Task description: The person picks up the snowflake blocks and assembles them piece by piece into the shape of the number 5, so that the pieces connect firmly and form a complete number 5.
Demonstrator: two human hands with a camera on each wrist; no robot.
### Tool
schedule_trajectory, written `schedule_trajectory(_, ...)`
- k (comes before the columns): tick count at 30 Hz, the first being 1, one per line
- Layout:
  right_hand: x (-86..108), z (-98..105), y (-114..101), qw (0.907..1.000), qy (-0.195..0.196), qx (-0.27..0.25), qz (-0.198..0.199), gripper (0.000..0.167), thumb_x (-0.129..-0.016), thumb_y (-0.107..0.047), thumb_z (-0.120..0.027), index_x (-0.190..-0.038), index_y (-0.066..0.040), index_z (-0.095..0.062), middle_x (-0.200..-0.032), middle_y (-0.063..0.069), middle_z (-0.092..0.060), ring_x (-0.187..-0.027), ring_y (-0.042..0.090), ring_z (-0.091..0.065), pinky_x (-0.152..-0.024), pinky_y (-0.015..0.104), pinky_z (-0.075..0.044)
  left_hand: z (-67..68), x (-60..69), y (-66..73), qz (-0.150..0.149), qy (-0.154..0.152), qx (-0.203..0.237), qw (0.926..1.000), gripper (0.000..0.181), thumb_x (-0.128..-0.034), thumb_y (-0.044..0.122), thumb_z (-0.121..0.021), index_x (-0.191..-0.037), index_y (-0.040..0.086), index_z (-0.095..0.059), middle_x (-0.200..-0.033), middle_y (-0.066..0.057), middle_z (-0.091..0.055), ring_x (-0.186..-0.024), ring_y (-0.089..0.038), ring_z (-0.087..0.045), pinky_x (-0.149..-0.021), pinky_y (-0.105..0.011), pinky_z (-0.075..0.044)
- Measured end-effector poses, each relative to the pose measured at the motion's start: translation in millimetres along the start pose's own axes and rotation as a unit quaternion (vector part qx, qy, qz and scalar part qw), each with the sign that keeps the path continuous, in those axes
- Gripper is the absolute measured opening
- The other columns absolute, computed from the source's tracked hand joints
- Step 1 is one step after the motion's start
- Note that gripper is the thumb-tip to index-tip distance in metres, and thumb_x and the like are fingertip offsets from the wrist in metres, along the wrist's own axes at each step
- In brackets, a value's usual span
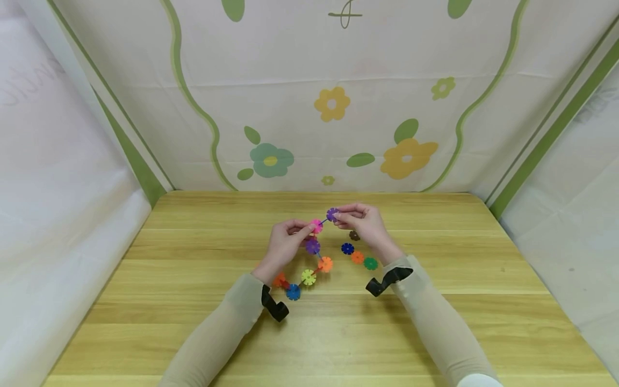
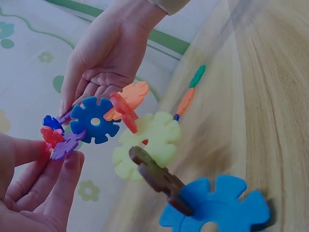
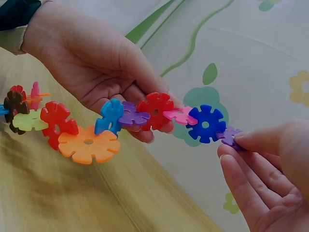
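Observation:
A chain of notched plastic flower discs in many colours hangs between the hands, its lower part trailing to the table. In the head view my left hand [image 1: 282, 247] pinches the chain near a pink disc [image 1: 316, 226]. My right hand [image 1: 369, 226] holds the purple disc [image 1: 331, 214] at the chain's end between thumb and fingers. A dark blue disc [image 3: 206, 124] joins that purple disc to the pink one. Further down come a purple disc [image 1: 312, 246], an orange disc [image 1: 326, 264], a yellow disc [image 1: 308, 277] and a blue disc [image 1: 293, 292].
Loose discs lie on the wooden table [image 1: 435, 333] by the right wrist: brown [image 1: 354, 235], dark blue [image 1: 347, 248], orange [image 1: 357, 257] and green [image 1: 371, 263]. A white floral curtain [image 1: 290, 64] stands behind the table, with white cloth at both sides.

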State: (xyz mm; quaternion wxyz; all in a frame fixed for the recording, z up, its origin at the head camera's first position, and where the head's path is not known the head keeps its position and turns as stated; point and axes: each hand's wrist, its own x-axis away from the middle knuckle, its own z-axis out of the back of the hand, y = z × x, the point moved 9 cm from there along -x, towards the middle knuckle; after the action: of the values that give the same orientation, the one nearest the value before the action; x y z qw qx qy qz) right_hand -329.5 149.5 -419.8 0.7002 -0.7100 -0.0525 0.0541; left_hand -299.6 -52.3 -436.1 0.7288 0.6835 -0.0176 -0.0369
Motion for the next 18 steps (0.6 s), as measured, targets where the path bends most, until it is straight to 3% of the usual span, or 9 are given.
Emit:
schedule_trajectory(9, -0.3, -1.1, 9.9, 0.9994, 0.006, -0.025, -0.023, 0.024, -0.097, 0.000, -0.069, -0.118, 0.009, -0.066, -0.108, 0.021, -0.072, -0.088, 0.023, -0.074, -0.094, 0.050, -0.054, 2.8, -0.1, -2.6, 0.009, 0.028, 0.017, 0.9994, 0.020, -0.0955, 0.022, -0.076, -0.099, 0.002, -0.074, -0.092, -0.010, -0.075, -0.081, -0.023, -0.074, -0.072, -0.034, -0.061)
schedule_trajectory(18, 0.4, 0.2, 15.5, 0.9991, -0.001, -0.036, -0.025, 0.025, -0.097, -0.002, -0.070, -0.119, 0.009, -0.065, -0.108, 0.020, -0.072, -0.089, 0.023, -0.073, -0.091, 0.044, -0.056, 1.0, -1.3, -3.8, 0.007, 0.030, 0.011, 0.9995, 0.018, -0.0953, 0.022, -0.076, -0.099, 0.004, -0.075, -0.090, -0.008, -0.075, -0.078, -0.023, -0.073, -0.069, -0.032, -0.061)
